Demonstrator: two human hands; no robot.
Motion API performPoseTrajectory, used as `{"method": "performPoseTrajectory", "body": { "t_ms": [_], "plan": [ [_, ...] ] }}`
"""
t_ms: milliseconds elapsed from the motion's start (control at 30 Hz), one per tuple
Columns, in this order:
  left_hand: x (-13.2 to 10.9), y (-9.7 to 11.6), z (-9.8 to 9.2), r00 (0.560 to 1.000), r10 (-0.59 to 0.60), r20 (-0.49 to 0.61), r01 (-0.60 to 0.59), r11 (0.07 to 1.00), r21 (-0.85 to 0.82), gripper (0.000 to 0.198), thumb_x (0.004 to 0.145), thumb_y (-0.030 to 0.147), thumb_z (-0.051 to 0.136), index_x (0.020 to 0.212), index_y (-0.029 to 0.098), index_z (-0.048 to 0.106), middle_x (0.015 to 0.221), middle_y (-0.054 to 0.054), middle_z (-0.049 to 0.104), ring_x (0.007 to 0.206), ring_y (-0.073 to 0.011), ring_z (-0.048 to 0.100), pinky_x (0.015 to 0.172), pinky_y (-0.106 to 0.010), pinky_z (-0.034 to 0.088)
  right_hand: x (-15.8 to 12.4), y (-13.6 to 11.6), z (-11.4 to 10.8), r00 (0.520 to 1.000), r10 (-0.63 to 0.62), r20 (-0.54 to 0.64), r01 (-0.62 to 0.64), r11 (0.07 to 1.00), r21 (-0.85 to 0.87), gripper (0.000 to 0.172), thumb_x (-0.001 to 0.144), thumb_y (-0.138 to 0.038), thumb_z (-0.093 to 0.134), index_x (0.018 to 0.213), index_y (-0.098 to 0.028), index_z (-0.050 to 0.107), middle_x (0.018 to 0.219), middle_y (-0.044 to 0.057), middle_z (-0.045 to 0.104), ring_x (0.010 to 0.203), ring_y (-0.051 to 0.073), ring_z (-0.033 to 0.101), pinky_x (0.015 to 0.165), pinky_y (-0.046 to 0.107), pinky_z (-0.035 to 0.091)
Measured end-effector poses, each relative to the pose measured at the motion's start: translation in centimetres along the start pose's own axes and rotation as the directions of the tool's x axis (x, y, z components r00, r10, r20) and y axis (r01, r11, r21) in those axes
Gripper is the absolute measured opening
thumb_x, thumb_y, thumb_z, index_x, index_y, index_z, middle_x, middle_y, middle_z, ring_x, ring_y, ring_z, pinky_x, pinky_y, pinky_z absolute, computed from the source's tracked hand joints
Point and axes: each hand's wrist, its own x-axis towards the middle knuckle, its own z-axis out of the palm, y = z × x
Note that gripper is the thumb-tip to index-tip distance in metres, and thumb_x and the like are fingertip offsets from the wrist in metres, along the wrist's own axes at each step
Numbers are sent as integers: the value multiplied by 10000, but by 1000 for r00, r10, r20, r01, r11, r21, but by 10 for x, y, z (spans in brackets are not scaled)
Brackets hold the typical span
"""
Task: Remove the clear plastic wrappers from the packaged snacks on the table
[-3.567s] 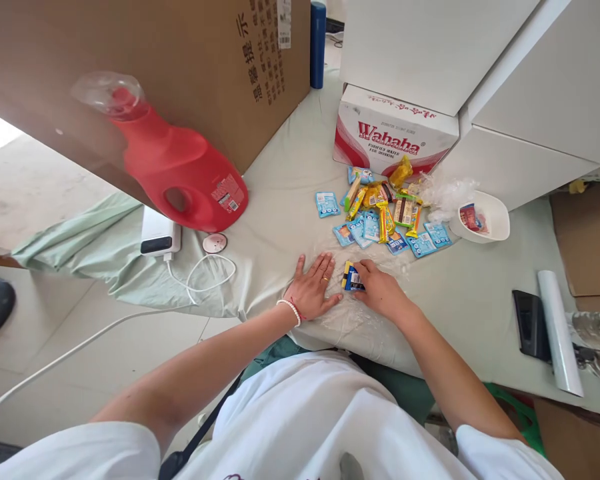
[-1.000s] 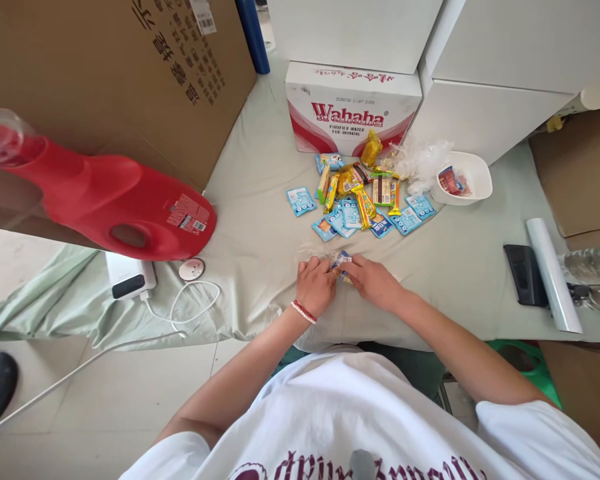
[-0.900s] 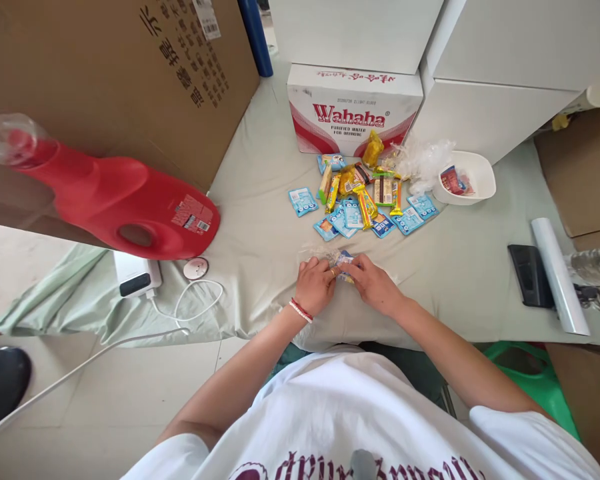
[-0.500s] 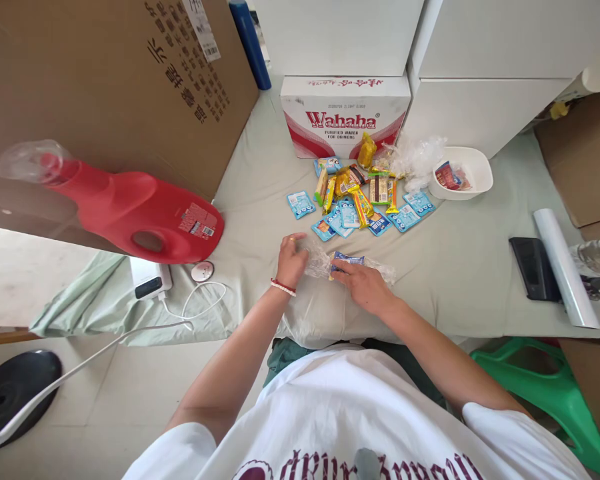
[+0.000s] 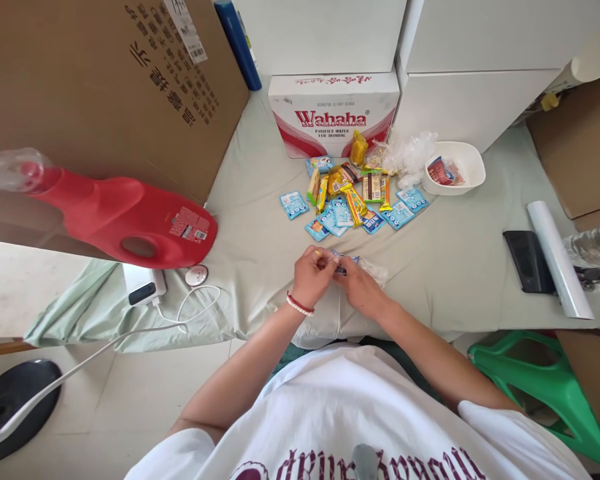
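My left hand is closed in a pinch on clear plastic wrap, close beside my right hand. My right hand grips a small blue snack packet, which is partly hidden behind the fingers. Crumpled clear plastic wrap sticks out to the right of the packet. Beyond my hands lies a loose pile of wrapped snacks: light blue packets, yellow-wrapped sticks and a green-edged bar.
A white tub with a red packet inside stands behind crumpled plastic. The Wahaba-style water carton is at the back. At left lies a red jug; at right, a plastic-film roll and black phone-like object.
My left hand has moved right, up against the packet and my right hand, drawing in the wrap that was stretched out to the left. The view has shifted slightly.
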Motion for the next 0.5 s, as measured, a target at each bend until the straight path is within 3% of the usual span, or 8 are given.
{"method": "performPoseTrajectory", "body": {
  "t_ms": [67,167,233,367,433,500],
  "plan": [
    [-1,4,9,998,-1,67,4,999,-36,188,890,262,552,851,213,729,992,-49,699,889,-186,694,815,-345,613,-6,4,0,999,-40,-25,41,998,38,372,1070,-260,419,1398,-186,578,1346,151,652,1253,241,631,1060,426,532],
    [-4,1,19,991,55,119,-54,999,-9,345,894,168,451,977,212,783,1158,-70,724,1107,-223,690,990,-415,594,-19,16,-1,984,-179,1,179,984,-22,405,1010,-238,522,1403,-187,602,1566,179,491,1471,289,474,1216,503,424],
    [-8,-4,24,981,131,146,-143,987,76,384,883,145,463,1078,204,788,1263,-92,701,1192,-242,660,1066,-459,558,-27,25,-3,974,-225,31,226,973,-53,486,983,-221,553,1467,-183,570,1649,181,398,1549,313,377,1257,538,376],
    [-13,-6,30,919,328,217,-374,900,226,435,921,130,457,1243,203,740,1332,-123,683,1246,-265,618,1119,-512,506,-33,38,-2,976,-216,32,218,974,-59,543,1011,-202,492,1553,-184,508,1631,186,442,1543,303,403,1245,561,404],
    [-13,-4,26,890,408,203,-448,865,227,501,955,111,402,1357,235,674,1408,-107,653,1297,-250,587,1149,-496,476,-31,42,0,978,-207,8,207,976,-66,529,1029,-228,489,1557,-187,516,1637,183,442,1544,302,406,1248,568,400],
    [-10,-4,17,893,438,106,-450,856,253,535,977,113,373,1428,266,617,1491,-97,590,1359,-248,537,1177,-492,438,-29,43,0,978,-209,-16,208,976,-64,509,1051,-267,481,1552,-188,529,1645,176,436,1547,293,403,1258,565,388]
  ]
}}
